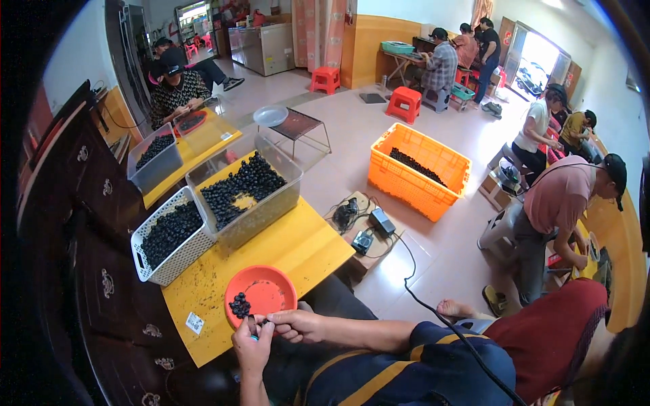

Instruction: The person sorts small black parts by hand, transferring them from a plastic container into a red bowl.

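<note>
Round orange plastic dish [265,292] of small dark berries [239,305] overhangs the table's six-o'clock edge; left hand [252,345] and right hand [296,325] pinch one berry, and a nudge could tip it.

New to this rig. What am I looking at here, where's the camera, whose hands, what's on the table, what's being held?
One picture, from a wide fisheye camera worn on a person's head and looking down, so straight edges bend near the rim. No robot: the left hand and right hand at the bottom are the wearer's own. They meet at the near rim of a red bowl holding a few small dark round fruits; the fingers pinch something small, too tiny to identify. On the yellow table stand a clear bin and a white basket, both full of the same fruits. Other people work in the background.
</note>
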A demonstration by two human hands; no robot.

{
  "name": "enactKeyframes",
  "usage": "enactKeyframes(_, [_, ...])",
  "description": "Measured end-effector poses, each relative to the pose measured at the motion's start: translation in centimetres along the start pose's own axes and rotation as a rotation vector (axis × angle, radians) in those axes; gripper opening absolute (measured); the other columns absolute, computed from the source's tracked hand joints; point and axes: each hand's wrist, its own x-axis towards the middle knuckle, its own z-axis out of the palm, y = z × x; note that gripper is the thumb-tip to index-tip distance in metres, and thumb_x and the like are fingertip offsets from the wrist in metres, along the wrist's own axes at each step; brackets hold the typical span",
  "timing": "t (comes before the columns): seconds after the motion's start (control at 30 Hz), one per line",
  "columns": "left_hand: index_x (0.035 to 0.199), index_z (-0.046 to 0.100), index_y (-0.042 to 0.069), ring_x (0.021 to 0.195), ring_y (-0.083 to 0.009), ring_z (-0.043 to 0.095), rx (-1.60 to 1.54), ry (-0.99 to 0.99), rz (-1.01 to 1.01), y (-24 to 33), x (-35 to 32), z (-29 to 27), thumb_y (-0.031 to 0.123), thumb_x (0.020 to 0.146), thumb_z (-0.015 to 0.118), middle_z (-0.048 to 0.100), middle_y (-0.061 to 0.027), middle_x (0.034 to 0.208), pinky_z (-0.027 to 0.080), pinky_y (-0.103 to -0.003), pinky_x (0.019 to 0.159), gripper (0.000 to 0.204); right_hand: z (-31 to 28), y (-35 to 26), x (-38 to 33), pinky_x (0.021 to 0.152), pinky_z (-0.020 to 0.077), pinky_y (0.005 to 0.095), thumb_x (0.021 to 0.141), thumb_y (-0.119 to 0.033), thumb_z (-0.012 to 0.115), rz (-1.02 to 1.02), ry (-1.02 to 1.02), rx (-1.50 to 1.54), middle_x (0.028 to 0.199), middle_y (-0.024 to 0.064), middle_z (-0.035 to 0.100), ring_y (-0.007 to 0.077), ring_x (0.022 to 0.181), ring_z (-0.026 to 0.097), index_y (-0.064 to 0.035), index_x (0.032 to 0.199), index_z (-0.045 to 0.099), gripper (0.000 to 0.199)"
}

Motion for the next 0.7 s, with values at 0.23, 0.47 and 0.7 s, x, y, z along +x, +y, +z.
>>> enactKeyframes(0.23, [0.096,0.069,0.000,0.062,-0.0056,0.049,0.028,-0.039,0.101,1.5,-0.9,-0.9,0.004,0.083,0.073,0.057,0.0014,0.068,0.041,-0.025,0.057,0.015,-0.7,1.3,1.3,0.040,0.0180,0.0155,0.103,-0.036,0.057,0.090,-0.157,0.203,0.063,-0.0120,0.031,-0.0008,0.049,0.025,-0.0150,0.114,0.062,0.024])
enactKeyframes(0.47, [0.105,0.071,-0.001,0.061,-0.0058,0.041,-0.052,-0.068,0.116,-0.8,-1.5,-1.7,0.006,0.085,0.074,0.050,0.0056,0.067,0.038,-0.024,0.056,0.021,0.8,1.2,1.4,0.040,0.0178,0.0156,0.103,-0.038,0.056,0.027,-0.303,0.116,0.063,-0.0126,0.032,-0.0006,0.048,0.024,-0.0118,0.117,0.062,0.030])
enactKeyframes(0.7, [0.115,0.070,-0.002,0.056,-0.0007,0.039,-0.441,-0.047,-0.089,-1.5,-2.3,-1.8,0.010,0.094,0.068,0.051,0.0086,0.070,0.031,-0.019,0.051,0.024,0.6,2.2,2.8,0.041,0.0192,0.0156,0.103,-0.036,0.056,0.024,-0.276,0.164,0.062,-0.0123,0.031,-0.0010,0.049,0.025,-0.0103,0.117,0.063,0.030])
